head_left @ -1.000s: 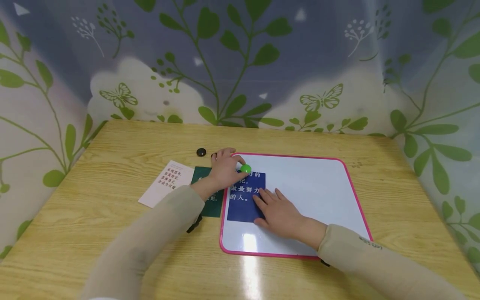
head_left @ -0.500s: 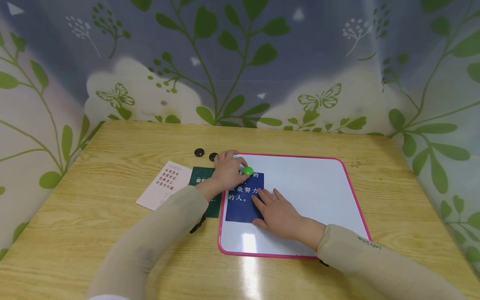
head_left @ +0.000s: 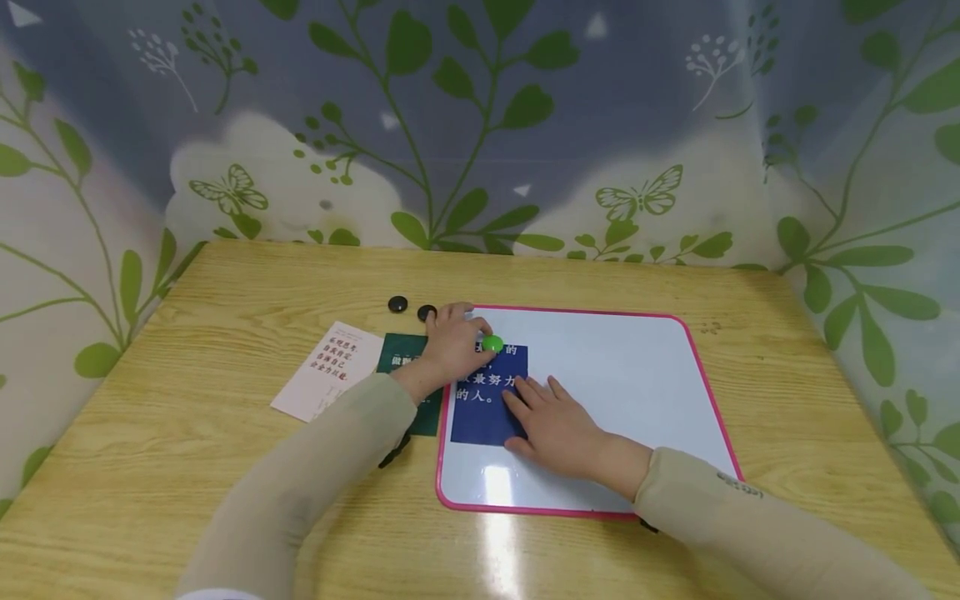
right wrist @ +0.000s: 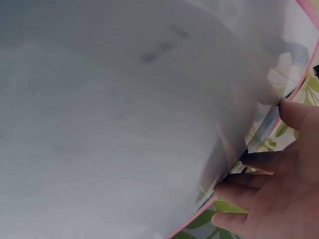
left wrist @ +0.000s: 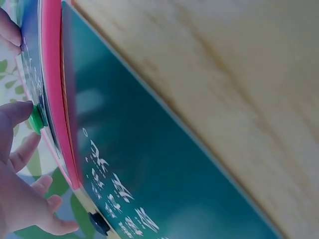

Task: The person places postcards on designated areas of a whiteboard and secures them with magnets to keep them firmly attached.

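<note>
A dark blue card [head_left: 487, 417] with white writing lies on the left part of a whiteboard [head_left: 622, 367] with a pink rim. At the card's top edge my left hand [head_left: 452, 343] pinches a round green magnet [head_left: 492, 344] between thumb and index finger; in the left wrist view the green magnet [left wrist: 36, 119] sits against the board's surface. My right hand [head_left: 558, 427] rests with spread, straight fingers on the card's right edge. The right wrist view shows this hand [right wrist: 269, 184] low over the board.
Left of the board lie a green card [head_left: 405, 350], partly under the left arm, and a pale pink card [head_left: 330, 367]. Two black round magnets [head_left: 397, 304] sit behind them on the wooden table [head_left: 360, 533]. A patterned curtain [head_left: 480, 167] hangs behind.
Since a second ago, the left hand has shifted slightly toward me with the green magnet, uncovering more of the second black magnet. The right hand stays in place on the card.
</note>
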`<control>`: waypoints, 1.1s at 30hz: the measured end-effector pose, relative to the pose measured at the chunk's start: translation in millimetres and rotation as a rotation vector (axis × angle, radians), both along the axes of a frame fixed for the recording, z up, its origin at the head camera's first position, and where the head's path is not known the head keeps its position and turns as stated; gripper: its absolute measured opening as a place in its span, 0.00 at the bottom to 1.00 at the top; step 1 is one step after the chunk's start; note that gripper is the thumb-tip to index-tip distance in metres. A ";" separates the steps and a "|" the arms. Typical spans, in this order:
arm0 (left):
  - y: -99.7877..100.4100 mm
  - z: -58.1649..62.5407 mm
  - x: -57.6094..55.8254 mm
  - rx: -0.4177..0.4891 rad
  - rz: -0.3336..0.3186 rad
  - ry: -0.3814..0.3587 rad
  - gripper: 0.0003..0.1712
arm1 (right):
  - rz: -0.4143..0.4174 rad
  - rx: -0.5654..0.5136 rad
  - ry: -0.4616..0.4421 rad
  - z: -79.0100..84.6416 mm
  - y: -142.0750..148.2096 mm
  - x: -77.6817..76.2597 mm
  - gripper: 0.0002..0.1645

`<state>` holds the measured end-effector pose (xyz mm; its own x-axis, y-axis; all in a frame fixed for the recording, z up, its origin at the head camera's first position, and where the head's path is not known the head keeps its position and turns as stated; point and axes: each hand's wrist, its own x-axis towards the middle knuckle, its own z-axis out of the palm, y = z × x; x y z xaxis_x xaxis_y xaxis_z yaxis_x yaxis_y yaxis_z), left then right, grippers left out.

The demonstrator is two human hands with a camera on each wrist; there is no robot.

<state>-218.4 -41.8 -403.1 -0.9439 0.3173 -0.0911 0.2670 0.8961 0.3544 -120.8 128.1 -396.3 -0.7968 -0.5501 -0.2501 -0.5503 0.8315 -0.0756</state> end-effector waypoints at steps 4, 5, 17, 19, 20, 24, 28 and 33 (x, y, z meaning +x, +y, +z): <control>-6.8 -1.5 1.6 0.008 0.001 0.011 0.23 | -0.017 -0.015 -0.019 2.4 1.8 -1.9 0.41; -9.2 -1.9 2.1 0.007 0.003 0.012 0.23 | -0.021 -0.023 -0.018 2.8 2.6 -2.5 0.42; -44.2 -0.3 10.1 0.068 0.052 0.030 0.27 | -0.081 -0.086 0.049 7.1 21.1 -7.5 0.42; -48.9 -0.2 11.5 0.076 0.065 0.022 0.26 | -0.095 -0.080 0.060 6.9 25.6 -8.7 0.41; -51.3 -0.6 12.0 0.075 0.070 0.022 0.26 | -0.102 -0.078 0.065 7.1 27.8 -9.1 0.41; -61.1 -1.8 13.4 0.085 0.086 0.019 0.27 | -0.137 -0.080 0.076 8.2 36.4 -10.9 0.41; -71.0 -0.8 15.8 0.082 0.089 0.021 0.30 | -0.175 -0.088 0.079 9.5 47.0 -13.0 0.41; -84.4 -1.4 18.5 0.071 0.113 0.037 0.31 | -0.219 -0.091 0.080 14.4 60.7 -14.3 0.40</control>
<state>-199.9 -126.3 -404.5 -0.9763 0.2131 -0.0368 0.1798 0.8944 0.4096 -135.1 188.8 -381.9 -0.9149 -0.3793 -0.1385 -0.3648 0.9234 -0.1192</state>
